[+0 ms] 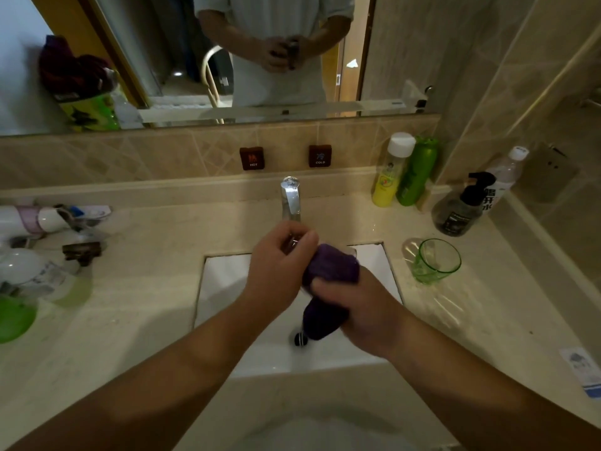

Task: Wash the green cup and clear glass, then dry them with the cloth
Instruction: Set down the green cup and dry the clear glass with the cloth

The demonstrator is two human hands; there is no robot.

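My left hand (pixel 279 265) grips the clear glass (pixel 292 244) over the white sink (pixel 224 281), just below the tap; my fingers hide most of the glass. My right hand (pixel 354 310) holds a purple cloth (pixel 331 271), and the cloth's upper end is pushed against or into the glass. The rest of the cloth hangs down below my right hand. The green cup (pixel 434 260) stands upright on the counter to the right of the sink, apart from both hands.
A chrome tap (pixel 291 200) rises behind the sink, with hot and cold buttons on the wall. Yellow and green bottles (pixel 403 170) and a dark pump bottle (pixel 458 206) stand back right. Toiletries and a green dish (pixel 16 317) crowd the left counter. A mirror hangs above.
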